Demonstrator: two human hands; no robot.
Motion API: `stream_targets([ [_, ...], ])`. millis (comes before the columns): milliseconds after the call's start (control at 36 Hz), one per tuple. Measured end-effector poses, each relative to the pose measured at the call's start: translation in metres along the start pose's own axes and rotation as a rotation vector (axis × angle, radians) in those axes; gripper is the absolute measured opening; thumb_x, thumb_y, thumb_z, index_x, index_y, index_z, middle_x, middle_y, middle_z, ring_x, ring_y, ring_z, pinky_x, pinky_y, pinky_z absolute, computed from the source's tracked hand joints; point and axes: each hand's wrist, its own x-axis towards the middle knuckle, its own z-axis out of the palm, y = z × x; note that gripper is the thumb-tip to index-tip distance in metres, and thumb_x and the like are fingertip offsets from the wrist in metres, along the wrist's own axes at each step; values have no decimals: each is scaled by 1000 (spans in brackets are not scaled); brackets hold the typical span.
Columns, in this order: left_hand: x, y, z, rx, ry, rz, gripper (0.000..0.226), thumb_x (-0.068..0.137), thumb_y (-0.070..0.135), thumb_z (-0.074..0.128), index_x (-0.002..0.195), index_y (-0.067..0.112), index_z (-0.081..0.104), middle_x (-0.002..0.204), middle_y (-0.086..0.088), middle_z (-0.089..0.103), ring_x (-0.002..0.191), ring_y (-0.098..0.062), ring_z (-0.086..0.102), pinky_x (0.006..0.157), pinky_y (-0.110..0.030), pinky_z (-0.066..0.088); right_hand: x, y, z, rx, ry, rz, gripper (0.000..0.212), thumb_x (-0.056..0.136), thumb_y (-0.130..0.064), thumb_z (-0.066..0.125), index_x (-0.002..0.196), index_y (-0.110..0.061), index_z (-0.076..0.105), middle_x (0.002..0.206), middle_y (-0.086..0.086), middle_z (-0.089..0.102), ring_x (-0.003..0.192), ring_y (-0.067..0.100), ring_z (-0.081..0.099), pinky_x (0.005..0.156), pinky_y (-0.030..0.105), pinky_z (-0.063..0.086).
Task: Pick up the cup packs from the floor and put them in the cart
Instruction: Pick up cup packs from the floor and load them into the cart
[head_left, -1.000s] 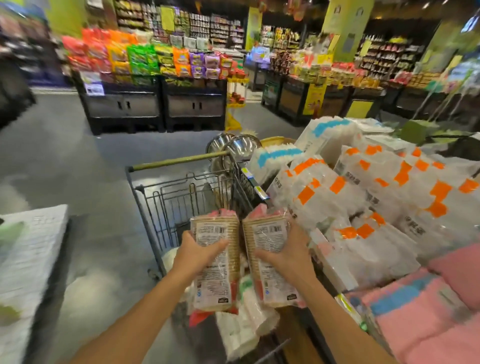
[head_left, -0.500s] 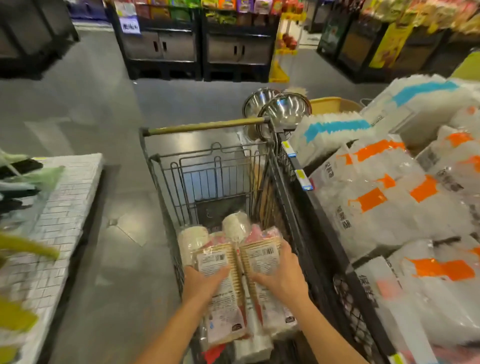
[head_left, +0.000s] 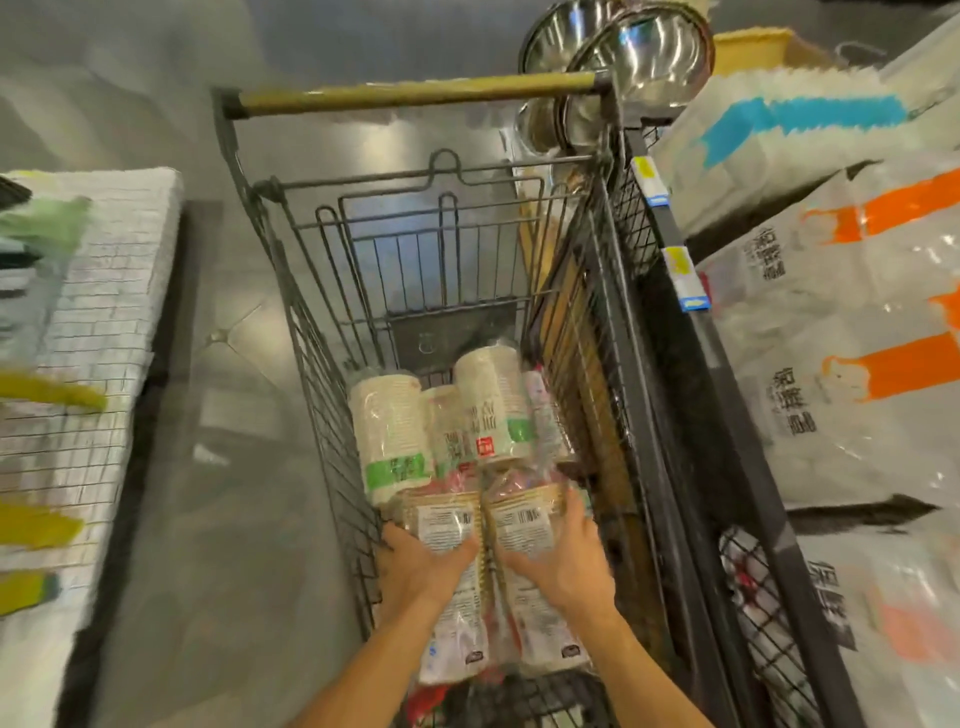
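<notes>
- Currently the left hand (head_left: 421, 564) is curled round a clear-plastic sleeve of brown-rimmed stacked cups with a white printed label, the left pack (head_left: 449, 525). Its fingers wrap the pack's outer side next to the cart wall, and the thumb lies across the label.
- The right hand (head_left: 558, 566) grips a second sleeve of the same kind, the right pack (head_left: 524, 519), with its fingers round the right edge and the thumb on top.
- Both packs lie lengthwise, side by side and touching, low inside the near end of the dark grey wire shopping cart (head_left: 311, 395). Whether they rest on the basket floor cannot be told, since hands and wrapping hide what is beneath.
- Just beyond them in the basket lie sleeves of white paper cups: a green-banded sleeve (head_left: 387, 431) on the left and a red-marked sleeve (head_left: 491, 410) in the middle. The far ends of the held packs reach these sleeves.
- The cart's tan handle bar (head_left: 415, 96) runs across its far end.
- Shiny steel bowls (head_left: 649, 52) sit just past the right end of the handle.
- On the right, just beside the cart, a black wire display bin (head_left: 691, 415) holds white plastic bags with orange stripes (head_left: 857, 322) and a blue-striped bag (head_left: 779, 124). Yellow-and-blue price tags (head_left: 675, 262) hang on its rail.
- On the left, across a strip of glossy grey floor (head_left: 208, 467), stands a white mesh stand (head_left: 104, 270), which is blurred.
</notes>
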Motion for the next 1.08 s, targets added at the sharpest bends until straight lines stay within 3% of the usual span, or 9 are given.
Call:
stream_targets([
  [139,-1,9,-6,119,45,143,116,62,56,81,152,23,16,154,-10,33,138,-34,40,109,-53,41,2,-2,-10,-124,102,-91,115,76,-73,70,161,-27,9,159,4,33,141,28,42,100,46,50],
  [250,-12,31,-14,357,82,460,79,73,59,76,137,27,44,133,2,55,120,-21,56,99,-44,51,1,-10,-35,-176,135,-202,95,81,-65,70,156,-28,26,149,-1,43,131,22,51,97,40,51],
  [417,-45,75,-32,649,61,785,38,82,53,66,112,33,54,104,10,59,93,-12,59,87,-35,54,-16,-23,-79,-313,155,-308,55,88,-51,68,134,-25,50,131,-1,55,114,23,59,89,39,53],
  [583,-98,109,-46,795,122,979,34,83,55,64,102,30,56,97,8,59,93,-16,59,77,-36,39,-45,-25,-125,-387,207,-376,43,90,-51,64,120,-21,58,119,2,58,110,27,62,85,39,52],
  [694,-140,127,-61,908,178,1095,41,84,56,62,111,25,59,103,2,65,95,-20,63,71,-32,41,-72,-25,-155,-399,262,-431,46,86,-56,65,116,-21,60,112,2,62,105,27,65,86,42,55],
  [861,-186,154,-80,1021,182,1202,42,83,44,61,119,24,57,113,0,64,104,-24,62,82,-38,47,-113,-22,-194,-441,343,-422,40,89,-50,65,113,-18,57,111,4,62,105,30,64,81,41,55],
  [917,-198,164,-84,1069,175,1257,38,83,44,59,114,22,55,108,-1,61,102,-25,61,82,-41,50,-127,-20,-205,-442,361,-391,37,91,-48,64,111,-17,56,111,6,62,104,31,63,78,41,52],
  [1000,-215,180,-87,1111,147,1361,30,84,45,58,104,24,51,102,1,58,101,-25,61,82,-42,51,-151,-15,-218,-399,399,-322,36,91,-45,63,114,-16,60,112,7,65,105,29,65,85,43,56],
  [1083,-233,195,-83,1166,82,1479,43,87,51,57,121,25,53,116,1,61,109,-24,60,86,-42,50,-179,-7,-223,-333,465,-221,36,91,-41,63,118,-17,62,114,6,68,107,28,65,88,44,57],
])
